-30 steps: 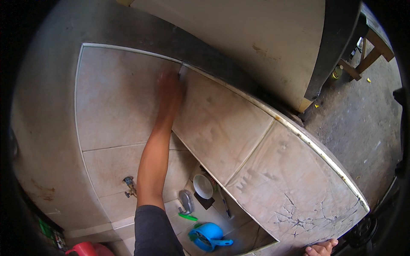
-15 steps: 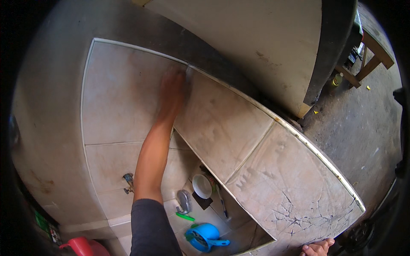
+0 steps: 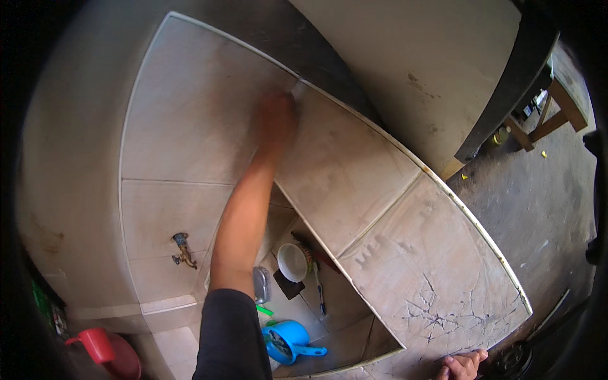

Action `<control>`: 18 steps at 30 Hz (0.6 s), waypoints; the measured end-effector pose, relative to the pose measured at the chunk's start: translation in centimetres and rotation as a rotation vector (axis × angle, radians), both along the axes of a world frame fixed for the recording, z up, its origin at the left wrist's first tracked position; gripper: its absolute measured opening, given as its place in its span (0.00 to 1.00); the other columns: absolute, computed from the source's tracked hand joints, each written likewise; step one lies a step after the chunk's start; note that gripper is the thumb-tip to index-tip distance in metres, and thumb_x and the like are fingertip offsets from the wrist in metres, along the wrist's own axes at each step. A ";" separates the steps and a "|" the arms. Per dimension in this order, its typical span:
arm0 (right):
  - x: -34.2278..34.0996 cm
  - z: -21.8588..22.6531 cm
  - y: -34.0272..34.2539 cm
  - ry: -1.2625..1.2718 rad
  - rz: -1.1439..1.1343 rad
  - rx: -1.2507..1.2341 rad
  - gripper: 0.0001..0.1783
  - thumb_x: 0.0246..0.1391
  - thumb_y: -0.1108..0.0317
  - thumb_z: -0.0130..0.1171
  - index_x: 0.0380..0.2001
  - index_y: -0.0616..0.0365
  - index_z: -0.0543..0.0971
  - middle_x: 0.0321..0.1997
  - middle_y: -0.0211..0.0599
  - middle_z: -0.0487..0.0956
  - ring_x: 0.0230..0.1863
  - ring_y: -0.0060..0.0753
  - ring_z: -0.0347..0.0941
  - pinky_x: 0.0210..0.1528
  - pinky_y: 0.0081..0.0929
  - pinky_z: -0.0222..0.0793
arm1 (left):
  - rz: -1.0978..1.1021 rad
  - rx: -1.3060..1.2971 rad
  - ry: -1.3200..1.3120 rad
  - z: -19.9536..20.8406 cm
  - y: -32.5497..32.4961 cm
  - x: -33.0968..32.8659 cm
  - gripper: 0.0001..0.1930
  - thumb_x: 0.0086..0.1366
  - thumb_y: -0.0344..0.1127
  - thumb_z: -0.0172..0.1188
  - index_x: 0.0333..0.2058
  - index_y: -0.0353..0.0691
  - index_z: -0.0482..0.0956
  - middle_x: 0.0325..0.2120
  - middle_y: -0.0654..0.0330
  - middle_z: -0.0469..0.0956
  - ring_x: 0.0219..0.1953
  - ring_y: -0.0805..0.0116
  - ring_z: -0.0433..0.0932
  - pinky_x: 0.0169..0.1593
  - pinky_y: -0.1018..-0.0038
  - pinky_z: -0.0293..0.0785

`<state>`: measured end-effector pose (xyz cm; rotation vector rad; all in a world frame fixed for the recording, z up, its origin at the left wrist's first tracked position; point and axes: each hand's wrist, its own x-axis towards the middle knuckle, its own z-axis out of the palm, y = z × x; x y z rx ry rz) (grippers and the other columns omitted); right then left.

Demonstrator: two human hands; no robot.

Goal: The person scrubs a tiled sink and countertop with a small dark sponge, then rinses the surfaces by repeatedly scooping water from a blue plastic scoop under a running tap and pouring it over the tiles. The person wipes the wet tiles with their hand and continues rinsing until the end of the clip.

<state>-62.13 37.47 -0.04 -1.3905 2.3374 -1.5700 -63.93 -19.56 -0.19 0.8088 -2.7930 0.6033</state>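
My left hand (image 3: 276,120) is stretched far forward, near the corner where the upright wall tiles (image 3: 183,107) meet the tiled ledge (image 3: 345,171). Motion blur smears its fingers, so whether it holds anything does not show. My right hand (image 3: 463,366) rests at the near end of the ledge, beside the cracked tile (image 3: 453,307). Its visible fingers are bent and close together; whatever lies under them is hidden.
Below the ledge, a tiled basin (image 3: 345,326) holds a blue dipper (image 3: 289,342), white bowl (image 3: 293,262), grey brush (image 3: 261,285) and toothbrush (image 3: 320,290). A brass tap (image 3: 183,251) juts from the wall. A red pitcher (image 3: 96,345) stands lower left. A wooden bench (image 3: 557,114) stands far right.
The view has shifted, so the tap and basin things sit differently in it. My left hand stays at the far tiles, blurred in both frames. My right hand keeps its place at the ledge's near end.
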 end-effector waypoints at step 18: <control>1.9 -0.1 -0.9 0.107 -0.218 0.049 0.04 0.41 0.71 0.55 0.23 0.58 0.78 0.18 0.36 0.71 0.23 0.36 0.66 0.39 0.29 0.57 | -0.110 0.613 0.537 -0.8 19.8 10.5 0.05 0.51 0.25 0.54 0.27 0.35 0.79 0.30 0.51 0.75 0.34 0.55 0.76 0.38 0.65 0.72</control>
